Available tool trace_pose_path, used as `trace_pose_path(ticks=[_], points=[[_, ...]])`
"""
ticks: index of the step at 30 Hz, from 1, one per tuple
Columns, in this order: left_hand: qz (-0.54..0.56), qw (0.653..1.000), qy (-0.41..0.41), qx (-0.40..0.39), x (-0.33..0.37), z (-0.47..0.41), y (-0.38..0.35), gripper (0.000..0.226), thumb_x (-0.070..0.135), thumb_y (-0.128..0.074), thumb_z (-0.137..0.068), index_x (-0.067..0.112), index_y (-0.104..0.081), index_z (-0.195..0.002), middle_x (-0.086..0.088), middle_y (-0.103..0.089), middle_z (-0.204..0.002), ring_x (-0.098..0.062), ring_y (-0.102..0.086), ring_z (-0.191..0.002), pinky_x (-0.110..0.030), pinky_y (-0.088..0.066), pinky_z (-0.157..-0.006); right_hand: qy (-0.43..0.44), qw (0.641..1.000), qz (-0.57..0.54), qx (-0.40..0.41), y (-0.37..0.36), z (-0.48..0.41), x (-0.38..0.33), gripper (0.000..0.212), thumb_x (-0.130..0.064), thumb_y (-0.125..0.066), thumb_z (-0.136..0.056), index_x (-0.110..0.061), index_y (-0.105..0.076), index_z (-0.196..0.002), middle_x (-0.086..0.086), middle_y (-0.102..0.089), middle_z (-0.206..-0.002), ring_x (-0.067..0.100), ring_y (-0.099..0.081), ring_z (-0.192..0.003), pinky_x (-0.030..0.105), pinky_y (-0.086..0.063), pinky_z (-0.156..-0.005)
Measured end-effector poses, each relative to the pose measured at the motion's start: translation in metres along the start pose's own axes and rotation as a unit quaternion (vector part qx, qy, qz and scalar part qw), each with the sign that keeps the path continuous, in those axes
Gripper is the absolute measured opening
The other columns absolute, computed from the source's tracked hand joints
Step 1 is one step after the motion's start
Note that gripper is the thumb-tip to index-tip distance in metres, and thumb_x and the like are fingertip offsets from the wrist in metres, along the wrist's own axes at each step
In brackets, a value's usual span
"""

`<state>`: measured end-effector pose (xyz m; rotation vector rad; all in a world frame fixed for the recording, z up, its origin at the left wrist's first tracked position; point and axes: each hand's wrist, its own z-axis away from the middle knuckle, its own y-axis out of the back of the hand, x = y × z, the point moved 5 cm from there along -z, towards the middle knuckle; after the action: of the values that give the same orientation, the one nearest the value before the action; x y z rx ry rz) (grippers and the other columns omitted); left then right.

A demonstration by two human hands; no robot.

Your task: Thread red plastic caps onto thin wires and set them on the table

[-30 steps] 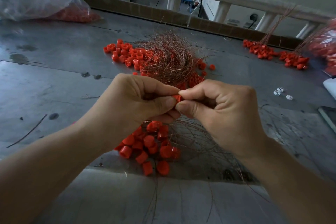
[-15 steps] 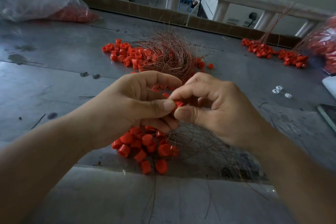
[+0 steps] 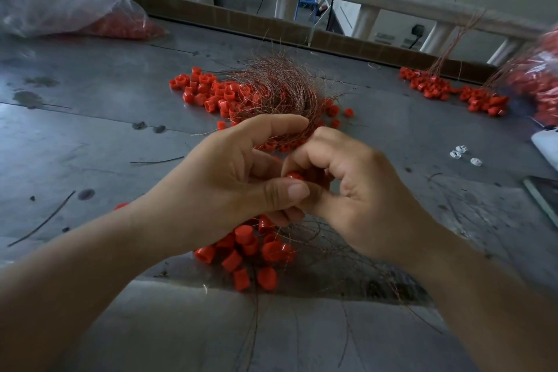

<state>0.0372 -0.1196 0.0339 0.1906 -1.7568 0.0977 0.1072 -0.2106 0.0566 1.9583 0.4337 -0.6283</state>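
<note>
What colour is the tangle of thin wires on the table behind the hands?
Coppery reddish-brown. The wire tangle shows best in the head view, the only view.

The bench (image 3: 90, 136) is dull grey with dark stains, and the loose caps (image 3: 208, 92) on it are bright orange-red, like the single cap (image 3: 294, 176) at the centre of the frame. The wire tangle (image 3: 280, 90) above the centre is coppery brown; the bag (image 3: 60, 6) at upper left is clear with red showing through, and three small pieces (image 3: 456, 154) at right are white.
</note>
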Motion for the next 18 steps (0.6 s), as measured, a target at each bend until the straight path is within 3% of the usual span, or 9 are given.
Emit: trace_pose_path(ticks=[11, 14, 18], points=[[0.016, 1.000, -0.007, 0.024, 0.004, 0.002, -0.002, 0.049, 0.015, -0.068, -0.072, 0.024, -0.048, -0.116, -0.012, -0.069, -0.070, -0.016, -0.068, -0.060, -0.021, -0.053, -0.055, 0.007, 0.999, 0.017, 0.041, -0.001, 0.001, 0.000, 0.012, -0.015, -0.064, -0.077, -0.024, -0.055, -0.078, -0.015, -0.049, -0.076, 0.000, -0.050, -0.069, 0.011, -0.041, -0.062], [0.039, 0.999, 0.002, 0.029, 0.003, 0.001, 0.001, 0.056, 0.020, -0.068, -0.063, 0.020, -0.051, -0.117, -0.014, -0.069, -0.072, -0.022, -0.069, -0.063, -0.023, -0.053, -0.056, 0.012, 0.998, -0.004, 0.055, 0.001, 0.000, 0.000, 0.010, -0.018, -0.066, -0.076, -0.022, -0.058, -0.080, -0.013, -0.050, -0.076, -0.002, -0.050, -0.069, 0.009, -0.039, -0.064], [0.069, 0.996, 0.007, 0.053, 0.003, -0.001, 0.009, 0.050, 0.025, -0.070, -0.057, 0.020, -0.061, -0.106, -0.013, -0.070, -0.072, -0.021, -0.068, -0.062, -0.025, -0.054, -0.054, 0.033, 0.995, -0.019, 0.092, 0.003, 0.001, -0.002, 0.019, -0.026, -0.071, -0.071, -0.025, -0.059, -0.086, -0.007, -0.056, -0.080, 0.001, -0.053, -0.074, 0.012, -0.043, -0.066]])
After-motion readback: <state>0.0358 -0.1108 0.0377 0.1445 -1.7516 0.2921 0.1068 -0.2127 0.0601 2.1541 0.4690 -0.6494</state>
